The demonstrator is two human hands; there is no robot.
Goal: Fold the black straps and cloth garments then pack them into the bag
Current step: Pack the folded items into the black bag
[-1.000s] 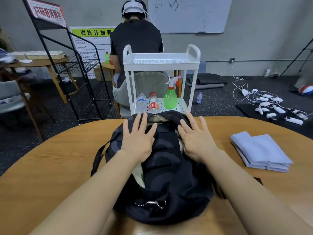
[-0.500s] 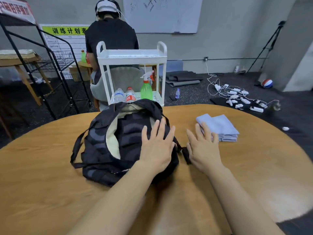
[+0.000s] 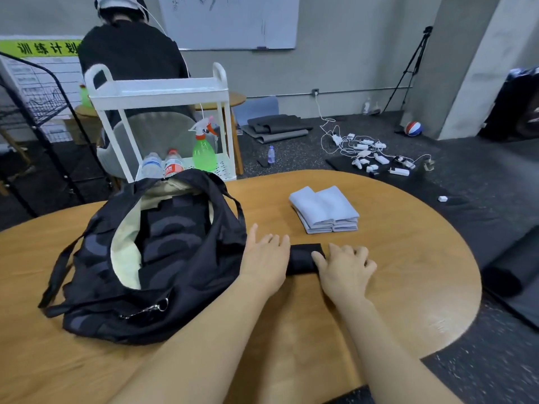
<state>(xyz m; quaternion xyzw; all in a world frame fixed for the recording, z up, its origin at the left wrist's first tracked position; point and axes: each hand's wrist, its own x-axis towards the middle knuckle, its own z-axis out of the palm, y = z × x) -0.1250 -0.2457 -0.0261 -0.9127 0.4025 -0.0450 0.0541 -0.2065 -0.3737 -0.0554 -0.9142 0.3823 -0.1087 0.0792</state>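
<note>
Head view: both hands have left the bag (image 3: 151,258) and moved right to the folded black strap (image 3: 303,258) on the worktop (image 3: 408,272). Left hand (image 3: 267,259) rests flat, grip open; right hand (image 3: 345,271) curls onto the strap. Folded cloths (image 3: 325,209) wait farther off, so packing seems next.

Both hands are off the bag (image 3: 151,258) now. 1.0 s ago we had both palms flat on its top; 0.5 s ago only the left was on it, the right already out over the table (image 3: 408,258). Now the left hand (image 3: 267,259) lies flat on the table just beside the bag, touching the left end of a folded black strap (image 3: 303,258). Right hand (image 3: 344,271) has come down on the strap's right end, fingers curled. With our palms gone, the bag mouth gapes, pale lining showing.
</note>
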